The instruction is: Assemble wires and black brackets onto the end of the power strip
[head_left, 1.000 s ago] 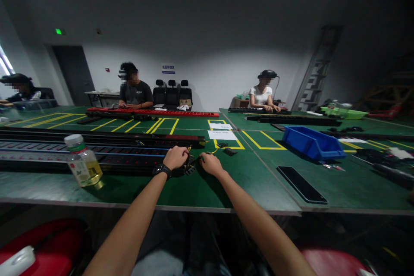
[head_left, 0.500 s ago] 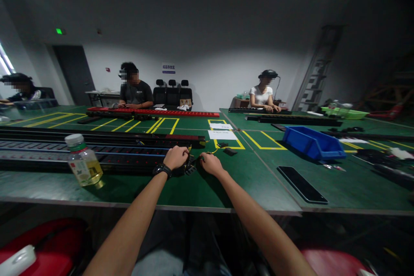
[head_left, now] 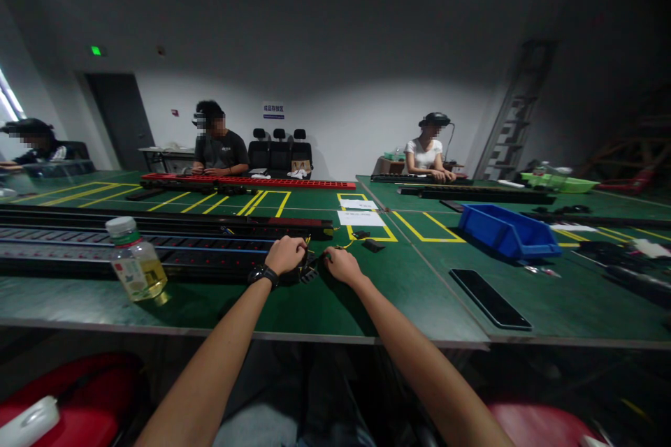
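Observation:
My left hand (head_left: 286, 254), with a black watch on its wrist, is curled into a fist over the right end of a long black strip of sockets (head_left: 157, 251) lying across the green table (head_left: 367, 300). Thin yellow wires (head_left: 307, 241) stick up beside its fingers. My right hand (head_left: 340, 265) rests close to the strip's end with its fingers pinched together; what they hold is too small to name. A small black part (head_left: 372, 245) lies just beyond my right hand.
A bottle of yellow drink (head_left: 135, 260) stands at the left. A black phone (head_left: 490, 298) and a blue bin (head_left: 506, 230) lie to the right. White papers (head_left: 359, 218) sit in a yellow-marked box. Three people work at the far side, behind a red strip (head_left: 246, 182).

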### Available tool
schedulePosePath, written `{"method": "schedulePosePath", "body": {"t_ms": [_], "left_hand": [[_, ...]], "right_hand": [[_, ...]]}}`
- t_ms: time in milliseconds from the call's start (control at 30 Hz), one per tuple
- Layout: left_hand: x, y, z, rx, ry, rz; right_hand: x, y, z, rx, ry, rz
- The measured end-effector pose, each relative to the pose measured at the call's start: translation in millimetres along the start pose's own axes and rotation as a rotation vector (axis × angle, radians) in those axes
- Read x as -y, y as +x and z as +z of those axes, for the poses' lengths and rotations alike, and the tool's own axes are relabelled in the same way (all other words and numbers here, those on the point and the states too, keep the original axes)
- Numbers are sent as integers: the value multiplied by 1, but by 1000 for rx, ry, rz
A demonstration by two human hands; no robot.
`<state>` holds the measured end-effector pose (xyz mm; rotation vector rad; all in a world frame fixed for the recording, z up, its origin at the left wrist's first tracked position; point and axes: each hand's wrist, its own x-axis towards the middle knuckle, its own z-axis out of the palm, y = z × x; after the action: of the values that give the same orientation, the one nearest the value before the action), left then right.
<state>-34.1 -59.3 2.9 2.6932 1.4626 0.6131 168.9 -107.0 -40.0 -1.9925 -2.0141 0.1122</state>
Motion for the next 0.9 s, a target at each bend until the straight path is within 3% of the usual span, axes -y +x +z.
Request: {"method": "schedulePosePath", "body": {"t_ms": [900], "left_hand": [[-2, -1, -3, 14, -7, -17]], "right_hand": [[0, 0, -1, -3, -4, -5]]}}
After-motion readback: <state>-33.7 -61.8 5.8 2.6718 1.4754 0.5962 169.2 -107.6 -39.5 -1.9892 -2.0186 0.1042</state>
